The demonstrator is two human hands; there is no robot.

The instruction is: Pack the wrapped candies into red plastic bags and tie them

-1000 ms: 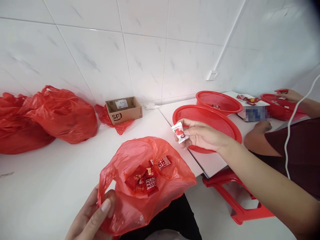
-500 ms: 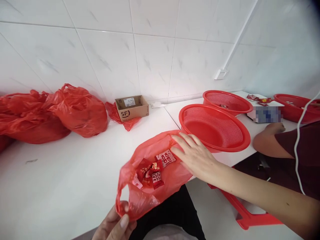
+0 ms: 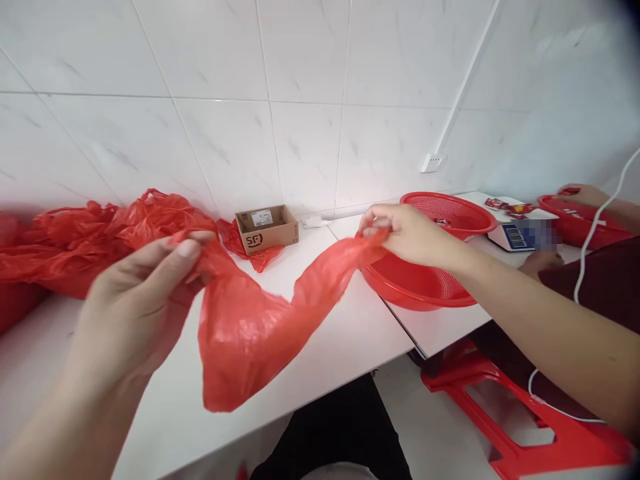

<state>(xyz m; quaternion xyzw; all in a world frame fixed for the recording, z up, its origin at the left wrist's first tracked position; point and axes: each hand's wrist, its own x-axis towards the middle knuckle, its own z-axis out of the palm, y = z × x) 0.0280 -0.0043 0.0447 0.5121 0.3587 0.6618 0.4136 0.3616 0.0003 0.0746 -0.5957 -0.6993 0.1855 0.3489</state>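
A red plastic bag [image 3: 245, 333] hangs between my two hands above the white table [image 3: 325, 353]. My left hand [image 3: 145, 293] pinches one end of it with thumb and fingers. The other end is gathered in the closed fingers of my right hand [image 3: 400, 230], raised over the near red basket [image 3: 420, 293]. The bag sags in the middle, its lower left corner hanging lowest. What lies inside the bag is hidden by its red film.
Filled red bags [image 3: 150, 220] crowd the table's left. Near the wall stands a small cardboard box [image 3: 270, 230]. Rightward are another basket [image 3: 450, 207], a scale [image 3: 513, 237], red packets [image 3: 510, 207] and a co-worker's hand [image 3: 583, 197] at a further basket [image 3: 565, 223]. A red stool [image 3: 525, 453] stands below.
Both hands have risen, lifting the bag and stretching it sideways. Its open mouth and the red sweets inside no longer show. The co-worker's hand has appeared over the far basket.
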